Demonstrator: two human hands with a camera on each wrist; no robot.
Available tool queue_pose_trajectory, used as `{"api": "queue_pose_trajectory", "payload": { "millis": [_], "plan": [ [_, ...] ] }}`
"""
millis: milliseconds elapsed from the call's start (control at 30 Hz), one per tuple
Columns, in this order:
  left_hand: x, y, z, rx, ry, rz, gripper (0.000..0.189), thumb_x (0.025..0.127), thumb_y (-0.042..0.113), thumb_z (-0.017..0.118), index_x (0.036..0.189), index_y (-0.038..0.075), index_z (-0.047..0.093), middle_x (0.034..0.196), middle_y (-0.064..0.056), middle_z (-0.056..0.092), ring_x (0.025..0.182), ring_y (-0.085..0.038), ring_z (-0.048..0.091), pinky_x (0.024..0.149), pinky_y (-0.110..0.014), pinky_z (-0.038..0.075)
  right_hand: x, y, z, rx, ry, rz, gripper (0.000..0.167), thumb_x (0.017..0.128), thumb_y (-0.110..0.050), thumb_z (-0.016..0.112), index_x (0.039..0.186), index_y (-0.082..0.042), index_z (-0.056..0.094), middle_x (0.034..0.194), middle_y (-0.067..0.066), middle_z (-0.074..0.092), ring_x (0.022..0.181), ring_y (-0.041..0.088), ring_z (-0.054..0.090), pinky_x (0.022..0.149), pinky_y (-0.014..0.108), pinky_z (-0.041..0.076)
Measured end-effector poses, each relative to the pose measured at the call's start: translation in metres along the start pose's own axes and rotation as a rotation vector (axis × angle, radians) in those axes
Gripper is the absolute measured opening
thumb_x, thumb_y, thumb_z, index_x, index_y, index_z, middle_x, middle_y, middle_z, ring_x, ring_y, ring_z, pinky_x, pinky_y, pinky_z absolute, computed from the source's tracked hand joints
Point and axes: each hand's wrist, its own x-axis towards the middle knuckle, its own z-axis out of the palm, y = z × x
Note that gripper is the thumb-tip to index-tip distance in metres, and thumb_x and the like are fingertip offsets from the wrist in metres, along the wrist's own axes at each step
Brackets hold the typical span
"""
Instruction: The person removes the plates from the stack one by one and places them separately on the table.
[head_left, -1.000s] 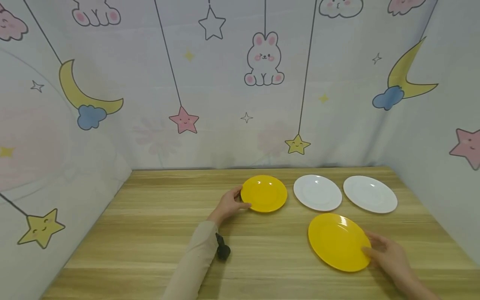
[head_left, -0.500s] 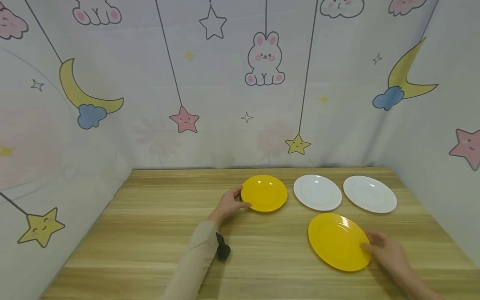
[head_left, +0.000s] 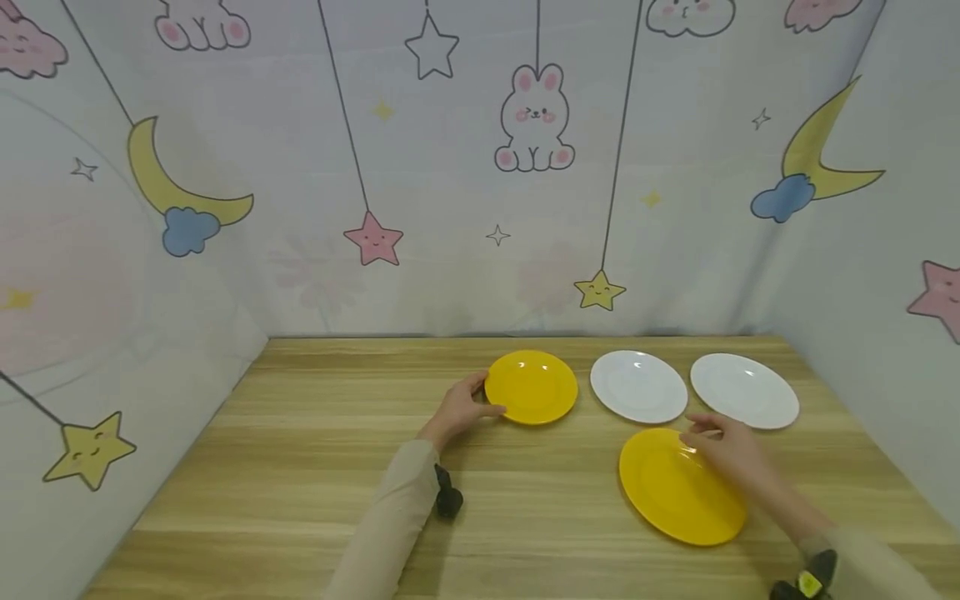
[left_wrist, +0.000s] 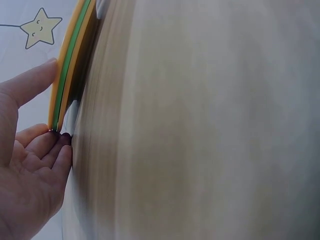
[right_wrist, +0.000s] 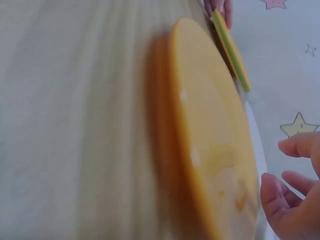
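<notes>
My left hand (head_left: 457, 412) grips the left rim of the small yellow plate (head_left: 534, 387) near the back of the table. In the left wrist view its edge shows a stack, with a green plate (left_wrist: 71, 60) between yellow ones. Thumb and fingertips (left_wrist: 52, 70) touch the stack's rim. My right hand (head_left: 727, 454) hovers over the far right part of the larger yellow plate (head_left: 663, 492), fingers loosely bent and holding nothing. The right wrist view has thumb and fingers apart, beside the large plate (right_wrist: 215, 130).
Two white plates, one nearer the middle (head_left: 639, 386) and one farther right (head_left: 744, 390), lie in a row right of the small yellow stack. Printed cloth walls (head_left: 450, 167) rise behind and beside the wooden table (head_left: 300, 467).
My right hand has let go of the larger yellow plate's right rim and moved up and left, over that plate. The left hand keeps its grip, and the plates stay put.
</notes>
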Motion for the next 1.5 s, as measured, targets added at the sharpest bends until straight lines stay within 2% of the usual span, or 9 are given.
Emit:
{"api": "queue_pose_trajectory", "payload": {
  "millis": [200,333,600,700,900,1033,1233,1500],
  "plan": [
    [-0.005,0.004,0.000,0.014,-0.001,0.023,0.079,0.077,0.023,0.073,0.138,-0.005,0.030,0.142,-0.019,0.033,0.128,-0.027,0.036,0.104,-0.033,0.035,0.024,-0.028,0.018,0.107,-0.073,0.002,0.049,0.085,-0.021,0.064,0.121,0.009,0.050,0.105,0.021,0.059,0.079,0.018,0.059,0.063,0.025,0.054],
    [-0.003,0.003,0.000,-0.016,0.001,-0.008,0.078,0.078,0.019,0.072,0.139,-0.003,0.029,0.143,-0.017,0.032,0.130,-0.026,0.034,0.105,-0.035,0.032,0.039,-0.043,0.033,0.152,-0.099,-0.019,0.048,0.084,-0.018,0.065,0.121,0.009,0.050,0.107,0.022,0.059,0.080,0.016,0.059,0.066,0.026,0.055],
    [-0.001,0.002,0.000,0.028,0.006,-0.020,0.077,0.078,0.018,0.072,0.139,-0.003,0.030,0.142,-0.017,0.033,0.129,-0.026,0.036,0.105,-0.036,0.033,0.061,-0.069,0.062,0.172,-0.157,-0.034,0.047,0.084,-0.016,0.064,0.122,0.007,0.049,0.111,0.024,0.056,0.089,0.025,0.059,0.073,0.032,0.055],
    [-0.001,0.002,0.000,0.029,0.010,-0.018,0.077,0.077,0.018,0.073,0.139,-0.003,0.031,0.142,-0.017,0.034,0.129,-0.026,0.035,0.106,-0.036,0.032,0.069,-0.074,0.071,0.187,-0.183,-0.015,0.050,0.085,-0.016,0.063,0.125,0.007,0.046,0.114,0.024,0.054,0.091,0.025,0.058,0.075,0.033,0.055],
    [0.000,0.001,0.000,0.019,0.010,-0.016,0.077,0.077,0.019,0.073,0.138,-0.003,0.031,0.142,-0.017,0.034,0.129,-0.026,0.036,0.105,-0.037,0.032,0.077,-0.080,0.084,0.174,-0.197,0.002,0.054,0.085,-0.017,0.062,0.129,0.007,0.042,0.115,0.025,0.052,0.085,0.022,0.060,0.073,0.031,0.055],
    [-0.001,0.001,0.001,0.016,0.008,-0.021,0.077,0.077,0.018,0.073,0.138,-0.003,0.031,0.142,-0.017,0.034,0.129,-0.026,0.036,0.105,-0.036,0.033,0.081,-0.081,0.091,0.181,-0.215,0.006,0.058,0.085,-0.018,0.061,0.131,0.009,0.037,0.117,0.026,0.050,0.089,0.024,0.059,0.074,0.031,0.055],
    [-0.002,0.002,0.001,0.007,0.001,-0.014,0.077,0.077,0.016,0.073,0.138,-0.004,0.030,0.142,-0.018,0.034,0.127,-0.027,0.037,0.104,-0.037,0.034,0.085,-0.083,0.100,0.277,-0.233,0.066,0.061,0.087,-0.015,0.058,0.135,0.011,0.030,0.123,0.029,0.044,0.093,0.025,0.059,0.076,0.030,0.054],
    [-0.002,0.003,0.001,0.023,0.019,-0.013,0.077,0.077,0.017,0.073,0.138,-0.004,0.032,0.141,-0.018,0.035,0.129,-0.027,0.036,0.106,-0.037,0.031,0.091,-0.087,0.109,0.317,-0.199,0.103,0.055,0.089,-0.011,0.054,0.135,0.008,0.032,0.125,0.026,0.045,0.091,0.023,0.057,0.074,0.027,0.054]
  ]
}}
